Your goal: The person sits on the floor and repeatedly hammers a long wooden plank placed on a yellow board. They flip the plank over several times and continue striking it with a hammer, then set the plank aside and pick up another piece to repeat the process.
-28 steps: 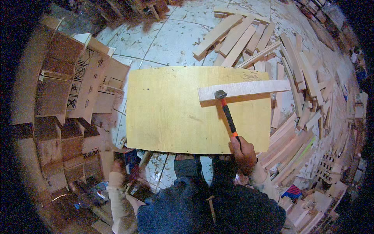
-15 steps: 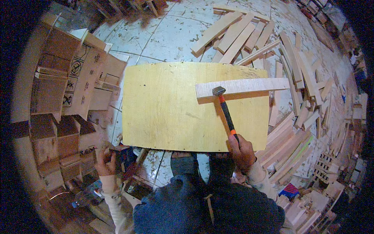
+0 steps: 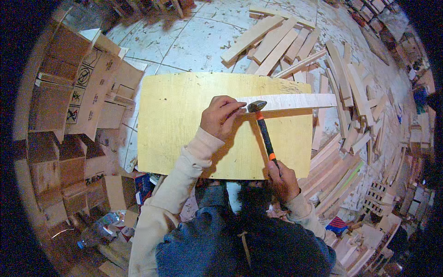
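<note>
A hammer [image 3: 265, 134] with a black and orange handle is gripped near its lower end by my right hand [image 3: 283, 179]. Its dark metal head is over the left part of a pale wooden strip [image 3: 300, 101]. That strip lies across the upper right of a yellow wooden board [image 3: 180, 134] and sticks out past the board's right edge. At the strip's left end is my left hand [image 3: 222, 116], thumb and fingertips pinched together close to the hammer head. Whatever the pinch holds is too small to make out.
Several loose wooden slats [image 3: 272, 41] lie on the tiled floor [image 3: 194, 32] beyond the board, with more wood stacked on the right. Cardboard boxes [image 3: 99, 87] stand at the left. A plastic bottle [image 3: 94, 233] lies at the lower left.
My left hand has come from the lower left, beside the board, up to the strip's left end, its fingers now pinched. The hammer stays in my right hand, its head still over the strip.
</note>
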The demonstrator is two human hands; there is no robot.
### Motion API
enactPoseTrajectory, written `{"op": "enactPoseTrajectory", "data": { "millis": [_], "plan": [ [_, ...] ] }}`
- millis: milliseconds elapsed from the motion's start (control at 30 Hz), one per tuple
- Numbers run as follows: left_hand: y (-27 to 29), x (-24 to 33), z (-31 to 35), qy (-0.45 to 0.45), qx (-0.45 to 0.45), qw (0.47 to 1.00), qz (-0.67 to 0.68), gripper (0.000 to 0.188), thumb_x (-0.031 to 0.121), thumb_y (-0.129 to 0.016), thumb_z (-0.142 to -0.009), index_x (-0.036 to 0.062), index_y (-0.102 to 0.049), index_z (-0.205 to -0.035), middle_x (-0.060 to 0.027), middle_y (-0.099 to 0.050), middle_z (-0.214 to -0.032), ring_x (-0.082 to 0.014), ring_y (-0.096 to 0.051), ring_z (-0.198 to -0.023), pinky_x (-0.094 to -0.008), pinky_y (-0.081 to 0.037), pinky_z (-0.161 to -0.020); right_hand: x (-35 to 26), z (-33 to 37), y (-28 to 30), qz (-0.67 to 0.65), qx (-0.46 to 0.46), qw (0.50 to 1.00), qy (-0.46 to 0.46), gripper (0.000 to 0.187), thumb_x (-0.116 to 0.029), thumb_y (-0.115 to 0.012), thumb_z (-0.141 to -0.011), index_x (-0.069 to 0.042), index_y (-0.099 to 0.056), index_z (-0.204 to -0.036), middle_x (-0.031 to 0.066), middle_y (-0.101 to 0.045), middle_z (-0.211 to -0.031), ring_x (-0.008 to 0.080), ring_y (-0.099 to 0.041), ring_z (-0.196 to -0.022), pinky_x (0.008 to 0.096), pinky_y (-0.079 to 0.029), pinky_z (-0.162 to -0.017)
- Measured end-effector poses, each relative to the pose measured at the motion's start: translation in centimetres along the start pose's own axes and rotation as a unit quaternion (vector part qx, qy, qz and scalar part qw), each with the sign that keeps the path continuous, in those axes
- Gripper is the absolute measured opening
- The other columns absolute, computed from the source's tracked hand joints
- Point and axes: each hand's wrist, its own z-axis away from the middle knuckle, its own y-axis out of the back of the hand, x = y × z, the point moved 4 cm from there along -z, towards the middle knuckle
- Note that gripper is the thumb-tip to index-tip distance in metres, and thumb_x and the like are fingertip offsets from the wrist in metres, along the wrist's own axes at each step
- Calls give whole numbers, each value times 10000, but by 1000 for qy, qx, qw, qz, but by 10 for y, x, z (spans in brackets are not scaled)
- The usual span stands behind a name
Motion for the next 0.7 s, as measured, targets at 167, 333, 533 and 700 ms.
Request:
{"op": "enactPoseTrajectory", "data": {
  "millis": [167, 333, 533, 700],
  "plan": [
    [-7, -11, 10, -10, 3, 1000, -8, 249, 85, -692, -776, 68, -685, -1024, -120, -655, -921, -267, -634, -879, -342, -543, -718, -12, 7, 9, 43, 8, 999, 2, 435, -417, -469, -962, -9, -559, -838, 225, -552, -585, 427, -569, -553, 493, -402, -525],
    [-6, -11, 13, 36, 42, 998, 38, 274, 17, -658, -782, 14, -598, -1049, -135, -635, -908, -271, -644, -817, -348, -531, -696, -42, 19, 24, 52, 33, 991, 121, 401, -394, -458, -967, -15, -545, -868, 207, -550, -574, 419, -572, -551, 489, -399, -521],
    [-7, -17, 18, 94, 37, 993, 58, 341, 76, -687, -796, 19, -545, -1100, -144, -657, -958, -262, -677, -815, -334, -546, -737, -37, 14, 25, 30, -65, 993, 90, 376, -382, -476, -963, -19, -544, -893, 216, -586, -644, 428, -568, -567, 496, -405, -527],
    [7, -23, 9, -72, 6, 992, -102, 532, 146, -746, -770, 66, -507, -1239, -162, -630, -1115, -301, -674, -922, -339, -546, -774, -9, 9, 28, 108, 8, 994, 22, 382, -373, -471, -970, -16, -560, -869, 199, -575, -608, 396, -564, -517, 481, -420, -519]
  ]
}}
